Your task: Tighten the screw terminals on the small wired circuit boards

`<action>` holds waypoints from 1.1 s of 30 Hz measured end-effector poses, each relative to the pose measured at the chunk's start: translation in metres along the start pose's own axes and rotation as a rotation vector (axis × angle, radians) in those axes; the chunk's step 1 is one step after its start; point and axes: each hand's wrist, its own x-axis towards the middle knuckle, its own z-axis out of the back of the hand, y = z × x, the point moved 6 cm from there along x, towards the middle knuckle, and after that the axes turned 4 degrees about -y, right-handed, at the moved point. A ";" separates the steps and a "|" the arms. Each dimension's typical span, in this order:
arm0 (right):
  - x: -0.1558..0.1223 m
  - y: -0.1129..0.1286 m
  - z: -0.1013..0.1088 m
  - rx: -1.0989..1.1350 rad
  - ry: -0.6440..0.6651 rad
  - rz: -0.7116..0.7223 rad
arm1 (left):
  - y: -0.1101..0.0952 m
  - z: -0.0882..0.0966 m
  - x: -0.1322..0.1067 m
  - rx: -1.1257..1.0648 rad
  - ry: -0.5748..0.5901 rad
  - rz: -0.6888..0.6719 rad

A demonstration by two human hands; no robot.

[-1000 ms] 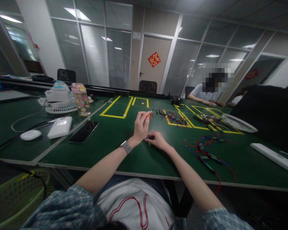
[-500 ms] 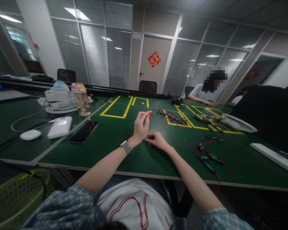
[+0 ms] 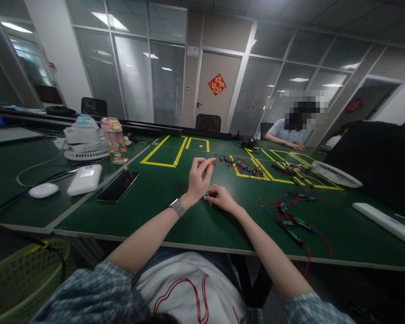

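left hand (image 3: 197, 177): raised off the surface, thumb and fingertips pinched together on a small orange part (image 3: 208, 165); metal mesh watch band (image 3: 177, 207) on the wrist.
right hand (image 3: 223, 198): low on the surface, fingertips at a small dark part (image 3: 211, 195); we can't tell if it grips or only touches.
orange part: in the air, just above and behind the dark part, mid-surface.
wires (image 3: 292, 213): thin red and blue strands in a loose tangle, right of the right hand and apart from it.
surface (image 3: 195, 227): flat matte dark green, with yellow tape rectangles (image 3: 170, 152).
left side: we see a glossy black phone (image 3: 118, 185), a rounded white power bank (image 3: 84, 179) and a white mouse (image 3: 43, 190).
room: glass partitions with blinds, beige door (image 3: 216, 103); a co-worker (image 3: 286, 131) sits at the far end.
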 end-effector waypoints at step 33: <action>0.000 -0.001 -0.001 -0.004 -0.006 0.002 | -0.002 0.001 0.000 0.017 -0.031 -0.019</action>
